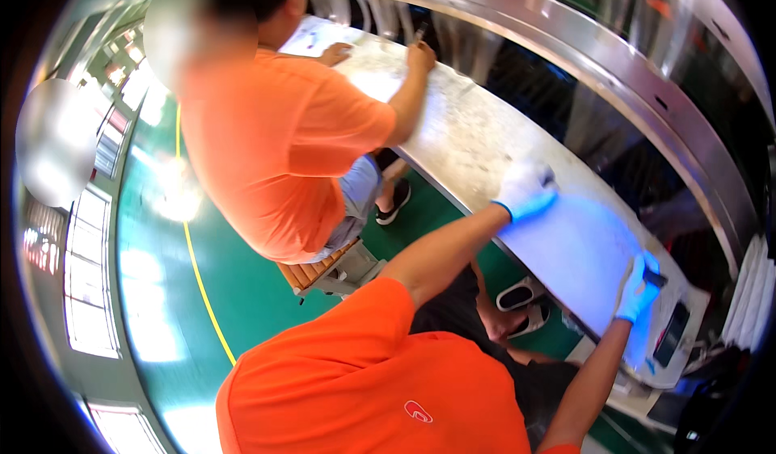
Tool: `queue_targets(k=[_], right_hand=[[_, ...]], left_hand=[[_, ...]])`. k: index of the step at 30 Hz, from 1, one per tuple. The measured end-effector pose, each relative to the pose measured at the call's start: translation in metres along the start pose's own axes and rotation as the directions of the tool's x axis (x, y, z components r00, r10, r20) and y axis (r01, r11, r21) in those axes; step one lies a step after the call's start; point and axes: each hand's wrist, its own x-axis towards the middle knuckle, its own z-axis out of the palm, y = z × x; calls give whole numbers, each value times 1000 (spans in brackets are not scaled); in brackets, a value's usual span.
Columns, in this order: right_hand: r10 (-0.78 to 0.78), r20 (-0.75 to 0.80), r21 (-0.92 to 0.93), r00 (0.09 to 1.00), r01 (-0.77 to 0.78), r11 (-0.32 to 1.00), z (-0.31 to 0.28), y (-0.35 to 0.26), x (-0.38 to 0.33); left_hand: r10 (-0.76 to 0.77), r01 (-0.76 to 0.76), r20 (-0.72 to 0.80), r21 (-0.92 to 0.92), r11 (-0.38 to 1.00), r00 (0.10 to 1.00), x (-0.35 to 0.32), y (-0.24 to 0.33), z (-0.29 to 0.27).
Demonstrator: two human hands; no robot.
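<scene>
My left hand (525, 191), in a white and blue glove, is over the long pale worktable (477, 143). Its fingers are curled and blurred around a small dark thing (549, 178) whose kind I cannot make out. Farther right, my right hand (637, 288) wears a blue glove and is closed on a small black object (655, 278), perhaps a small torch; the glove hides part of it. A blue-violet glow covers the tabletop between my two hands.
A co-worker in an orange shirt (283, 131) sits on a stool (327, 272) at the left, holding a thin dark tool (420, 32). A curved metal rail (598, 82) runs behind the table. A black phone-like slab (672, 334) lies at its right end. Slippers (517, 295) are below.
</scene>
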Motion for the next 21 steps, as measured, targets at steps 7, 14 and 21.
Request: queue_targets(k=[7, 14, 21], right_hand=[[32, 7, 86, 999, -32, 996, -6, 9, 5], [24, -13, 67, 1000, -23, 998, -6, 6, 4], [51, 1, 35, 999, -51, 998, -5, -4, 1]], left_hand=[[12, -12, 0, 35, 999, 1000, -1, 2, 6], [180, -157, -385, 90, 983, 905, -6, 9, 3], [212, -171, -310, 152, 973, 927, -6, 10, -1]])
